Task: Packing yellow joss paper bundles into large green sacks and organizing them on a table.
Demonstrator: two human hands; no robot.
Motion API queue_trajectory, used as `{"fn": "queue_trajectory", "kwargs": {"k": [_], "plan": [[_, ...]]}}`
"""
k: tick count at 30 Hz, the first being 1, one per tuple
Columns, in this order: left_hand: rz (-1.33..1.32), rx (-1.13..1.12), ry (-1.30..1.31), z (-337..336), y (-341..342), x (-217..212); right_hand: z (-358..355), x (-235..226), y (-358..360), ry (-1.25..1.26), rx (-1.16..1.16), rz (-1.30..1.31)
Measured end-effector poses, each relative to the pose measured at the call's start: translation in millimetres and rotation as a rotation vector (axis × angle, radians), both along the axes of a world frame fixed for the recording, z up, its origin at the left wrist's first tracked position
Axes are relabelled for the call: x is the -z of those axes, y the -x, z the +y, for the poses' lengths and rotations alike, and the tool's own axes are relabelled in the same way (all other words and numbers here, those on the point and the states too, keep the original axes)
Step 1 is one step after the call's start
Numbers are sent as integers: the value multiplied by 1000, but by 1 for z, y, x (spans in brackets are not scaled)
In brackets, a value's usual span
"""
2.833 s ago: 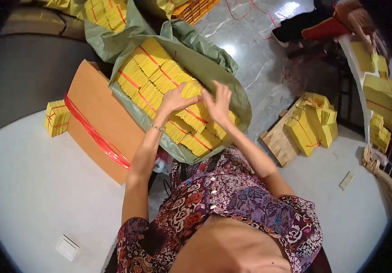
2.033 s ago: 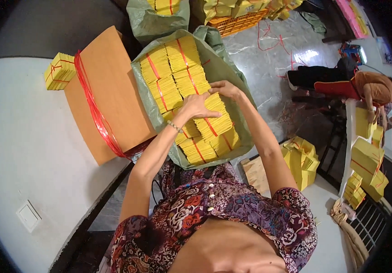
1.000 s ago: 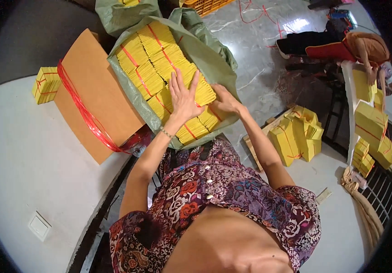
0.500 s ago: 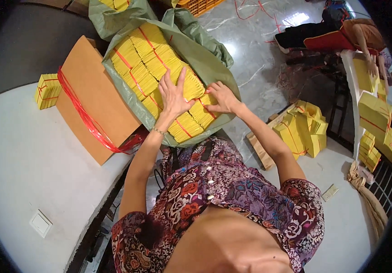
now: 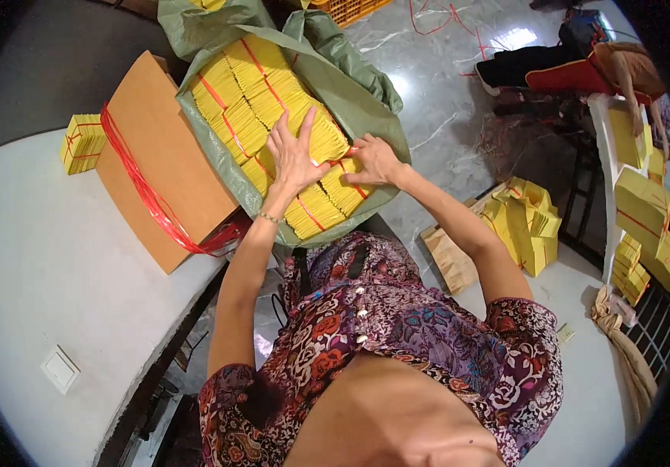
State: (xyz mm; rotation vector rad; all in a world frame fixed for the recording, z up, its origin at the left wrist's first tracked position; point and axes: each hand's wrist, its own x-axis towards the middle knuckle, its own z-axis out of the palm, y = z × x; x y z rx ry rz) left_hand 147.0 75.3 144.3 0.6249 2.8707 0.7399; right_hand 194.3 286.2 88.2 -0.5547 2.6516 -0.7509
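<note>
A green woven sack [image 5: 206, 128] gapes wide in front of me, packed with rows of yellow paper bundles [image 5: 253, 82] tied with red plastic strips. My left hand [image 5: 294, 159] lies on the bundles with fingers spread and thumb pointing right. To its right, my right hand [image 5: 378, 162] rests against the bundles by the sack's right wall, thumb and fingers apart, close to a red strip. Neither hand lifts a bundle. The undersides of my right fingers are partly hidden.
On the white table [image 5: 31, 257] at left stand a brown cardboard sheet [image 5: 152, 148] draped with red strips [image 5: 144, 198] and a small yellow bundle [image 5: 82, 144]. At right, yellow paper stacks [image 5: 520, 226] sit near a wooden board [image 5: 450, 261]. Another person's arm [image 5: 627, 86] reaches over more stacks [image 5: 642, 202].
The view has shifted slightly. My right hand's fingers have moved a little against the bundles, while my left hand stays spread on them.
</note>
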Motion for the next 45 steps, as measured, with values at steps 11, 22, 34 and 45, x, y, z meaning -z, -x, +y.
{"fn": "queue_trajectory", "kwargs": {"k": [11,22,34,45], "plan": [[7,-5,-21,9,19,4,-34,-3,0,-321,-124,-100],[51,38,-24,3,23,7,-41,-19,5,-469,-310,-76],[64,-7,-5,16,-9,5,-25,-25,-2,-329,-245,-130],[18,-10,90,17,-24,-5,17,-85,34,-174,196,-13]]}}
